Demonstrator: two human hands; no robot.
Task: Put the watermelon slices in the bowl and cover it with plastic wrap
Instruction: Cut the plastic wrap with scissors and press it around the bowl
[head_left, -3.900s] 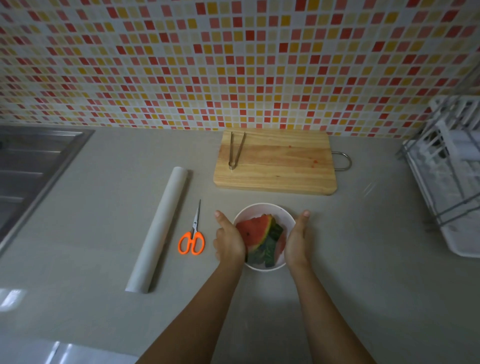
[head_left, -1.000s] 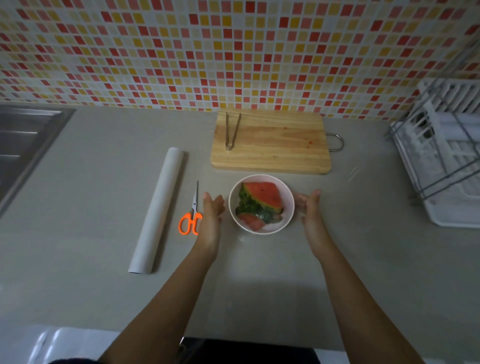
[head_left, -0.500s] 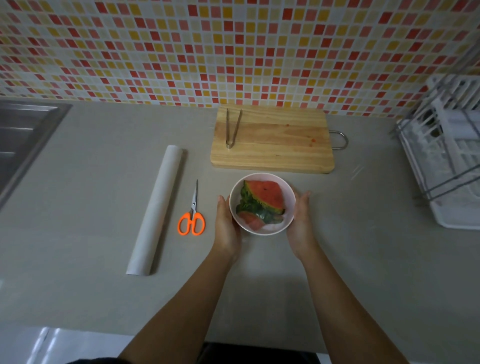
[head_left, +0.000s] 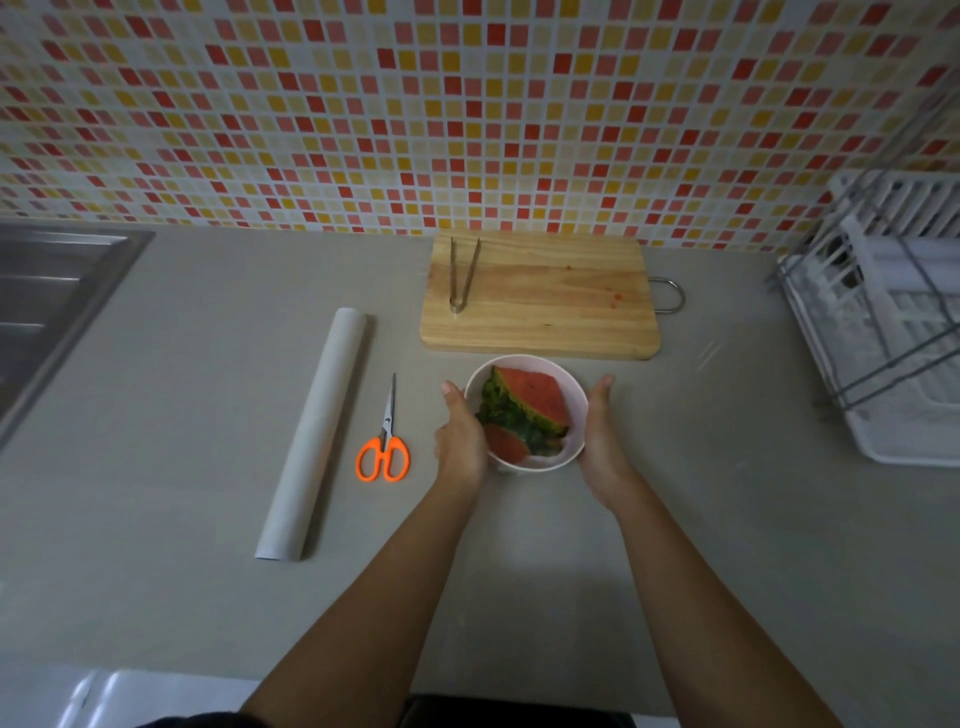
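A white bowl (head_left: 572, 384) sits on the grey counter just in front of the cutting board. Watermelon slices (head_left: 530, 402) with red flesh and green rind lie inside it, under what looks like clear film. My left hand (head_left: 460, 436) presses flat against the bowl's left side. My right hand (head_left: 597, 436) cups its right side. A roll of plastic wrap (head_left: 311, 436) lies lengthwise on the counter to the left.
Orange-handled scissors (head_left: 384, 441) lie between the roll and the bowl. A wooden cutting board (head_left: 545, 296) with metal tongs (head_left: 462, 275) stands behind the bowl. A steel sink (head_left: 47, 296) is at far left, a white dish rack (head_left: 893, 322) at far right.
A second ago both hands were apart from the bowl. They closed in on its sides and now hold it. The bowl has stayed in place.
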